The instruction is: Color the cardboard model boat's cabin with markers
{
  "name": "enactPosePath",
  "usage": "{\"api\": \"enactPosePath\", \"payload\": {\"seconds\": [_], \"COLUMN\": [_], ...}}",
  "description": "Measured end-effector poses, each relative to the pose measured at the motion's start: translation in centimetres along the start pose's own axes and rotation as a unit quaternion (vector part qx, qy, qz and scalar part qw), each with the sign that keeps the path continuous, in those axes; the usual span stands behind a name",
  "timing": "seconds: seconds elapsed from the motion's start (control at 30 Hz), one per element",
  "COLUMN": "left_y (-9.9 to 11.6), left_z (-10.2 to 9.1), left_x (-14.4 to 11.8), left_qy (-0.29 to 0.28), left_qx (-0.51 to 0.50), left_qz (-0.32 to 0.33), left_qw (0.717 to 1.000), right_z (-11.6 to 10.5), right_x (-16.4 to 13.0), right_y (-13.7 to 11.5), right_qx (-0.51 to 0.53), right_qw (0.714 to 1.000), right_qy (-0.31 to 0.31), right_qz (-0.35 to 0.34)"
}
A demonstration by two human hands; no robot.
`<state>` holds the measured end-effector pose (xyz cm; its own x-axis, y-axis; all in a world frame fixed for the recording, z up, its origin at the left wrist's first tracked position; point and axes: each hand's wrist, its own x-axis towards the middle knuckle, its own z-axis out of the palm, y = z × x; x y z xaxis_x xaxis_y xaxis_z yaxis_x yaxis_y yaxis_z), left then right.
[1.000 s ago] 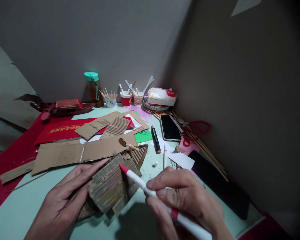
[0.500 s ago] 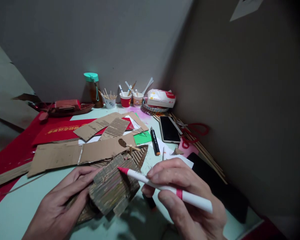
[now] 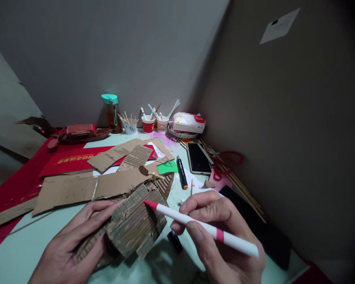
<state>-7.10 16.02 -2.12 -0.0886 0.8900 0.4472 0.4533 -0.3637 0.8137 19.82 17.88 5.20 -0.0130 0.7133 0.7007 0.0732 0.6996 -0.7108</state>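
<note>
A small model boat of corrugated cardboard (image 3: 136, 225), its ridged roof tinted grey-brown with streaks of pink and yellow, is tilted up in my left hand (image 3: 73, 240). The fingers of that hand are closed round its left end. Between thumb and fingers of my right hand (image 3: 221, 228) is a white felt-tip pen (image 3: 195, 223) with a red tip and a red band. The tip touches or nearly touches the roof's upper part. Behind the roof, a small figure-like piece with a brown oval top (image 3: 144, 171) sticks up. A black marker cap (image 3: 175, 241) lies below the pen.
Flat cardboard pieces (image 3: 68, 191) and a red folder (image 3: 73, 161) lie behind. A black marker (image 3: 182, 173), a phone (image 3: 198, 157) and red scissors (image 3: 229, 159) are to the right. Cups of sticks and pens (image 3: 148, 125), a bottle (image 3: 112, 114) and a finished-looking boat (image 3: 83, 134) line the wall.
The pen tip has shifted slightly right and down along the roof, with my right hand. My left hand keeps its hold on the cardboard model. The camera view has tilted up a little.
</note>
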Motion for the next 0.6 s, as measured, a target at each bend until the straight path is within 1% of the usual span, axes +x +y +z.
{"api": "enactPosePath", "payload": {"seconds": [0.1, 0.17, 0.23, 0.27, 0.33, 0.43, 0.5, 0.53, 0.6], "left_y": [-0.1, 0.1, 0.1, 0.0, -0.2, -0.5, -0.4, -0.3, -0.2], "left_z": [0.2, 0.4, 0.4, 0.3, 0.0, -0.2, -0.3, -0.2, -0.1], "left_x": [-0.5, -0.5, -0.4, -0.4, -0.3, -0.3, -0.3, -0.3, -0.2], "left_qy": [0.026, 0.035, 0.017, 0.001, -0.023, -0.029, -0.023, -0.023, -0.023], "left_qx": [-0.051, -0.054, -0.031, -0.015, 0.009, 0.021, 0.023, 0.024, 0.032], "left_qz": [-0.049, -0.058, -0.042, -0.029, -0.003, 0.03, 0.052, 0.057, 0.059], "left_qw": [0.997, 0.996, 0.998, 0.999, 1.0, 0.999, 0.998, 0.998, 0.997], "right_z": [0.0, 0.1, 0.4, 0.5, 0.6, 0.6, 0.7, 0.7, 0.8], "right_x": [0.3, 0.3, 0.2, 0.1, 0.0, -0.1, 0.0, 0.1, 0.4], "right_y": [-0.3, -0.3, -0.1, -0.1, 0.1, 0.2, 0.4, 0.6, 0.7], "right_qx": [-0.013, -0.027, -0.026, -0.025, -0.026, -0.035, -0.036, -0.039, -0.053], "right_qw": [1.0, 0.999, 0.998, 0.998, 0.997, 0.996, 0.995, 0.994, 0.993], "right_qy": [-0.013, -0.004, 0.024, 0.026, 0.001, -0.048, -0.027, -0.002, 0.036], "right_qz": [-0.012, -0.018, -0.045, -0.058, -0.07, -0.068, -0.086, -0.099, -0.101]}}
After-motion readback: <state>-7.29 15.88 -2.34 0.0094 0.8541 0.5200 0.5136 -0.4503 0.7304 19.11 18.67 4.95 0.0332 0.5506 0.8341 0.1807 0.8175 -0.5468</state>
